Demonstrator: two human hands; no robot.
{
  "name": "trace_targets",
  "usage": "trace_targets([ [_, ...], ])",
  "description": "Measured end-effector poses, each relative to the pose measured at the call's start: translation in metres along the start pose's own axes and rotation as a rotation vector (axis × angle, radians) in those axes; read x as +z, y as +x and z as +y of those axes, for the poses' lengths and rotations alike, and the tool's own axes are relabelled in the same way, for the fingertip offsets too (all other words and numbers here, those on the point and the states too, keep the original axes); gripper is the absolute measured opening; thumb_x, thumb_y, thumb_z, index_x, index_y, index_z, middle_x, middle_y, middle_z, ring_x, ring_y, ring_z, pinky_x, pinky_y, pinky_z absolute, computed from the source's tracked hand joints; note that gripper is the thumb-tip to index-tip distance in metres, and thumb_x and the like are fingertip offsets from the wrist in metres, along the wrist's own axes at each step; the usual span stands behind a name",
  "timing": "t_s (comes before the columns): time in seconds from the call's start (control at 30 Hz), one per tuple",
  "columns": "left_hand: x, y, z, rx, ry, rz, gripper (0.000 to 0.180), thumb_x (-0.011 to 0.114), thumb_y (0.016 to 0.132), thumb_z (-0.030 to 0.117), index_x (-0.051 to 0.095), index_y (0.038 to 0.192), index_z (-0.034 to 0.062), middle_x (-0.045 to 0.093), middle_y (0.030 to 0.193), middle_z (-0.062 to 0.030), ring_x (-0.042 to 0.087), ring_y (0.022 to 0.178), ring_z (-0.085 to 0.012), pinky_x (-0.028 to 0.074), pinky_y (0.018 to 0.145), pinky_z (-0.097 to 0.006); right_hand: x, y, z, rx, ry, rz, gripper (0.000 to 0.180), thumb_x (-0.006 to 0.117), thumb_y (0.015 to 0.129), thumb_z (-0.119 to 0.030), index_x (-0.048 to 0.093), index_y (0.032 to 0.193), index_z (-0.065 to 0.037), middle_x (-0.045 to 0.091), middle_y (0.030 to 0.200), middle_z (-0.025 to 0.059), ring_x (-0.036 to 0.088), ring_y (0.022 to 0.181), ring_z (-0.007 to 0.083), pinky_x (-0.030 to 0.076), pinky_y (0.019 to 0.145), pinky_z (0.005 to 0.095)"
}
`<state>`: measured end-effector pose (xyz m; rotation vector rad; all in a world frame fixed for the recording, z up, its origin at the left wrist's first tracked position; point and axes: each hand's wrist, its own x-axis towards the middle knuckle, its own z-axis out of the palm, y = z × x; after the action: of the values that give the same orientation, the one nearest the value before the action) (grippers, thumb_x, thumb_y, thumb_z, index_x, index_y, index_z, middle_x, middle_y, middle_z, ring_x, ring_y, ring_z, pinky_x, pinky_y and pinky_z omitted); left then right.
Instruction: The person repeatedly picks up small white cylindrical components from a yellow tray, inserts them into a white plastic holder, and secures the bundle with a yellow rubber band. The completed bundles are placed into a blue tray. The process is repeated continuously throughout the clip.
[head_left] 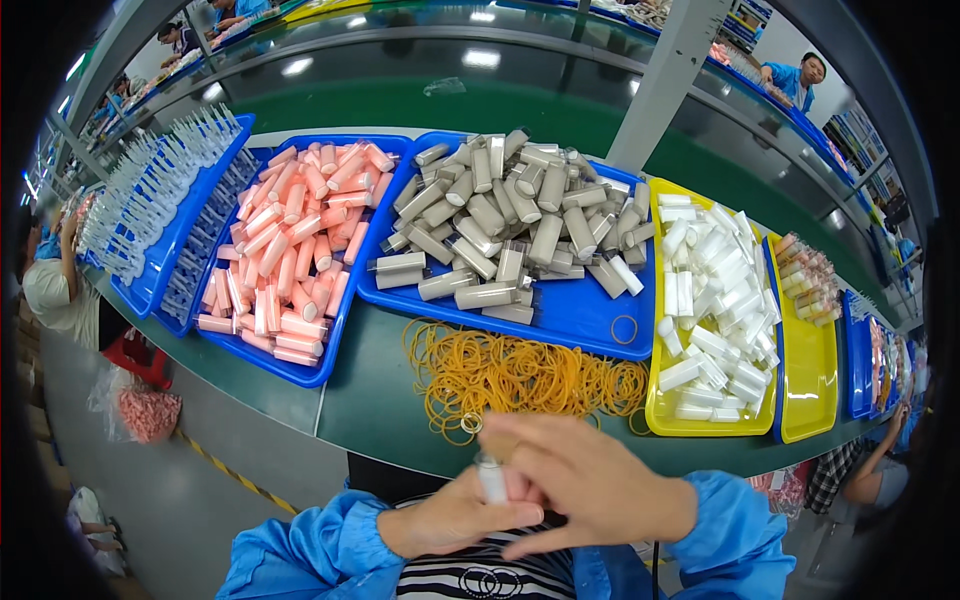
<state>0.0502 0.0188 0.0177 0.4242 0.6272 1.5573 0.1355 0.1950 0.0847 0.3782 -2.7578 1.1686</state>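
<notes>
My left hand (pixel 445 518) is in front of me, closed around a small white tube (pixel 492 482) with a clear end; a pinkish patch beside the tube is too covered to name. My right hand (pixel 610 490) reaches across it from the right, its fingers bent over the tube and smeared by motion, so whether they grip anything is hidden. Just beyond both hands, a loose heap of yellow-brown rubber bands (pixel 520 375) lies on the green table (pixel 370 390).
Behind the bands, blue trays hold pink tubes (pixel 295 235) and grey tubes (pixel 510 210). White tubes (pixel 715 300) fill a yellow tray (pixel 655 400) at the right, beside another yellow tray (pixel 810 400). Clear plastic parts (pixel 150 195) crowd the far left. A metal post (pixel 665 85) rises behind.
</notes>
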Motion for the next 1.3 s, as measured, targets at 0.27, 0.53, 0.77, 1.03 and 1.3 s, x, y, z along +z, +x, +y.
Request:
trace_targets([
  [0.27, 0.002, 0.008, 0.035, 0.175, 0.710, 0.553, 0.022, 0.074, 0.080, -0.002, 0.057, 0.092, 0.0011, 0.064, 0.080, -0.0071, 0.061, 0.067, -0.0105, 0.050, 0.063, -0.026, -0.022, -0.001, 0.053, 0.406, -0.362, 0.257, 0.013, 0.075, 0.079, -0.013, 0.068, 0.087, -0.006, 0.063, 0.072, 0.0076, 0.061, 0.068, 0.0260, 0.048, 0.064, 0.0365],
  [0.53, -0.010, 0.006, 0.037, 0.113, 0.794, 0.514, 0.026, 0.077, 0.083, 0.009, 0.062, 0.104, 0.0015, 0.067, 0.093, -0.0041, 0.061, 0.085, -0.0082, 0.050, 0.076, -0.025, -0.054, -0.025, 0.047, 0.606, -0.343, 0.243, 0.011, 0.075, 0.077, -0.013, 0.068, 0.079, -0.005, 0.064, 0.067, 0.0095, 0.061, 0.056, 0.0249, 0.047, 0.053, 0.0359],
  [0.77, -0.010, 0.007, 0.035, 0.135, 0.843, 0.523, 0.022, 0.080, 0.077, 0.005, 0.062, 0.089, 0.0029, 0.066, 0.084, -0.0034, 0.060, 0.075, -0.0088, 0.049, 0.068, -0.025, -0.029, 0.004, 0.053, 0.408, -0.327, 0.326, 0.010, 0.073, 0.082, -0.011, 0.069, 0.083, -0.003, 0.064, 0.069, 0.0094, 0.060, 0.054, 0.0200, 0.047, 0.051, 0.0314],
  [1.03, -0.018, -0.001, 0.030, 0.221, 0.750, 0.511, 0.023, 0.079, 0.076, -0.003, 0.060, 0.087, 0.0028, 0.066, 0.079, -0.0060, 0.059, 0.067, -0.0083, 0.048, 0.061, -0.024, -0.059, -0.018, 0.056, 0.444, -0.447, 0.264, 0.008, 0.073, 0.083, -0.007, 0.068, 0.086, -0.001, 0.064, 0.068, 0.0083, 0.057, 0.055, 0.0124, 0.044, 0.051, 0.0278],
  [1.3, -0.002, 0.019, 0.050, 0.596, 0.622, 0.469, 0.024, 0.076, 0.080, -0.003, 0.057, 0.091, 0.0017, 0.071, 0.098, -0.0133, 0.068, 0.092, -0.0180, 0.053, 0.082, -0.028, -0.062, -0.020, 0.029, 0.460, -0.057, 0.623, 0.007, 0.071, 0.085, -0.007, 0.068, 0.086, -0.001, 0.063, 0.072, 0.0038, 0.056, 0.063, 0.0112, 0.043, 0.057, 0.0248],
])
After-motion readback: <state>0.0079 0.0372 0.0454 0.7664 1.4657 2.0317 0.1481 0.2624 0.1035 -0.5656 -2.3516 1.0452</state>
